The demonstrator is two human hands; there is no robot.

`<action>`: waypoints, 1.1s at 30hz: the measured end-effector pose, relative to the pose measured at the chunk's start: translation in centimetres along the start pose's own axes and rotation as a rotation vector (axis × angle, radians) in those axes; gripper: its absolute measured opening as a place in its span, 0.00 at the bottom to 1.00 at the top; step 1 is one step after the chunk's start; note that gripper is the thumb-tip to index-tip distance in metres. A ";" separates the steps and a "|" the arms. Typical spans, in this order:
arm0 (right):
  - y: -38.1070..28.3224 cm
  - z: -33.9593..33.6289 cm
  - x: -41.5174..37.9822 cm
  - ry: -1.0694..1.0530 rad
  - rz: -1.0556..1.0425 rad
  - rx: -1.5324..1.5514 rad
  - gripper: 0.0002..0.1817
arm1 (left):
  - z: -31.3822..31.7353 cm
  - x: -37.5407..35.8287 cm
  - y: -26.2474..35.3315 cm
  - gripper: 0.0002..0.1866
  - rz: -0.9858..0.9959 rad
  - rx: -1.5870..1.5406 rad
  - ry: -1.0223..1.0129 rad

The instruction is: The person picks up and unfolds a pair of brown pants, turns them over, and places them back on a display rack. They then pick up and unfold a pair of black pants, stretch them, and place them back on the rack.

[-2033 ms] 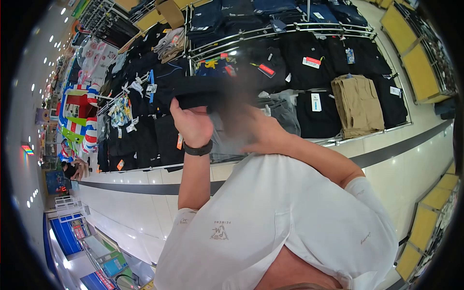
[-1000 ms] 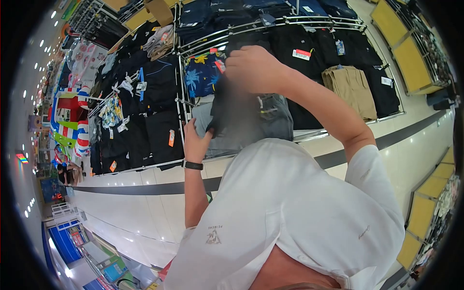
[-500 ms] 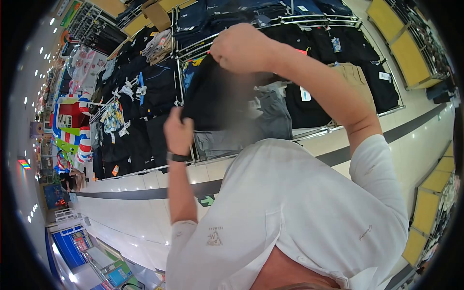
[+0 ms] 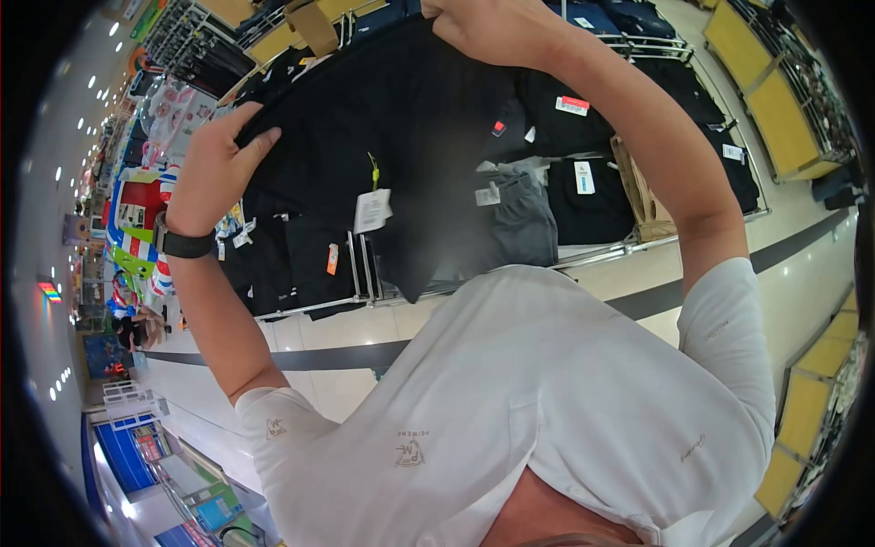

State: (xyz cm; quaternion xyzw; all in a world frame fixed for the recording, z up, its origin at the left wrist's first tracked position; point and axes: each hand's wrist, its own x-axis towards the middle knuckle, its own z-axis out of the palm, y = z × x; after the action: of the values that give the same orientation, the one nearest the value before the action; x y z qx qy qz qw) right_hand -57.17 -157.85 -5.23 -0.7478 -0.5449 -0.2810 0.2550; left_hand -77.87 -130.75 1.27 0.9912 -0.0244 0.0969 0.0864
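A black garment [image 4: 365, 118] is stretched out between my two hands over the display racks, with a white tag [image 4: 373, 210] and a yellow-green loop hanging on it. My left hand [image 4: 211, 169] pinches its upper left edge between thumb and fingers and wears a black wristband. Up at the top of the view, my right hand [image 4: 483, 27] is closed on the other end of that edge. Part of the garment's middle is blurred. Grey folded clothing [image 4: 519, 214] lies below and right of it.
Black folded clothes [image 4: 591, 202] with tags lie on a metal-railed rack at the right. Beige clothing [image 4: 641, 196] sits beside them. Yellow-sided shelves [image 4: 775, 91] stand further right. At the left are colourful inflatables [image 4: 137, 223] and a cardboard box [image 4: 312, 25] at the back.
My left hand has moved left and up, and my right hand slightly up. The black garment, bunched before, is now spread wide, and its white tag shows.
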 end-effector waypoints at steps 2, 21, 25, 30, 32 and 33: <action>-0.1 -0.6 -0.4 -0.009 0.008 0.015 0.08 | 0.3 -0.2 0.3 0.18 0.005 -0.039 -0.064; -1.7 -1.7 -0.5 -0.453 -0.034 0.342 0.29 | 14.5 2.3 -0.5 0.20 0.079 -0.496 -0.408; -1.6 -2.8 -0.5 -0.525 0.064 0.229 0.20 | 16.6 2.6 2.7 0.15 -0.031 -0.365 0.095; -4.9 2.7 -3.8 -0.142 0.001 0.083 0.12 | 17.5 2.0 7.7 0.41 -0.338 -1.876 -0.549; -8.1 1.7 -4.4 -0.514 -0.081 0.013 0.05 | 16.7 2.0 8.8 0.42 -0.345 -1.994 -0.457; -9.3 3.2 -5.5 -0.415 -0.037 0.086 0.05 | 16.7 2.0 8.5 0.40 -0.481 -2.030 -0.377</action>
State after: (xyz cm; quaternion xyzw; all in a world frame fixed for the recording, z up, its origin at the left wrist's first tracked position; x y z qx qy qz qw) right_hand -66.94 -156.78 -10.62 -0.7680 -0.6106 -0.1021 0.1639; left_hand -73.30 -142.08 -13.10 0.4323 0.0899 -0.1440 0.8856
